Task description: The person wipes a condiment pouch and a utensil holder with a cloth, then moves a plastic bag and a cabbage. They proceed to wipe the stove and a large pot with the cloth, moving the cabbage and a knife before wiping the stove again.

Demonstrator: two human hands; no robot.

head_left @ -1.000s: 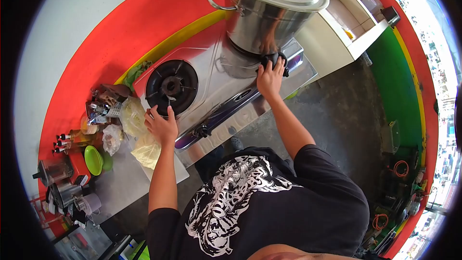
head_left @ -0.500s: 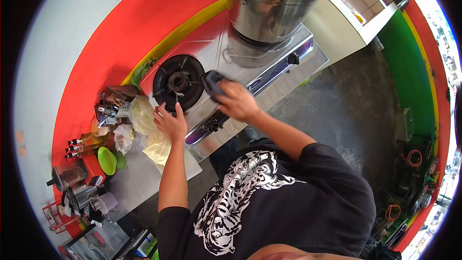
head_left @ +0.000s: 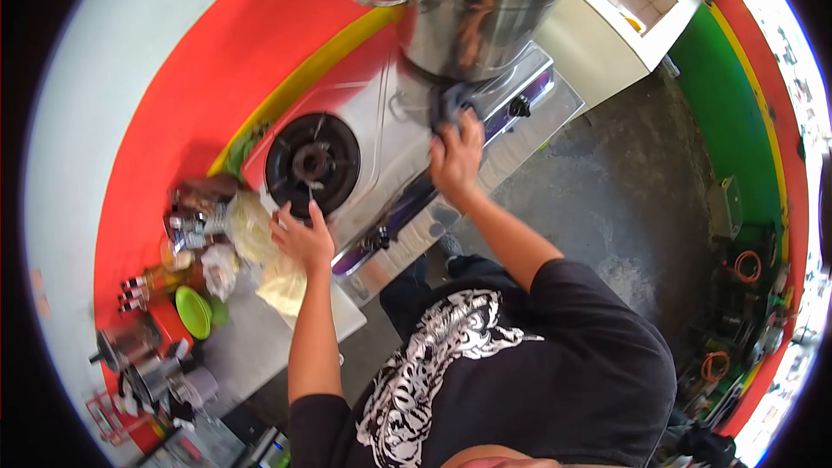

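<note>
At the far right end of the stove [head_left: 381, 152] top, tight against the foot of the big steel pot [head_left: 472, 30]: dark grey cloth [head_left: 445, 104], bunched up, lower part hidden under fingers. Pinned there by the right hand [head_left: 457, 156], palm down, fingers curled into the cloth and gripping it, arm stretched forward and almost straight.

Just right of the cloth, a black knob [head_left: 520, 107] on the stove's front edge; past that edge, bare concrete floor. Leftward, open shiny steel between pot and black burner [head_left: 312, 163].

Left hand [head_left: 303, 238] flat on the stove's front left corner, just in front of the burner, fingers loose and splayed, holding nothing, elbow bent. Hard against that corner, on the counter [head_left: 251, 329]: pale plastic bags [head_left: 251, 225]; green bowl [head_left: 192, 312] farther along.
</note>
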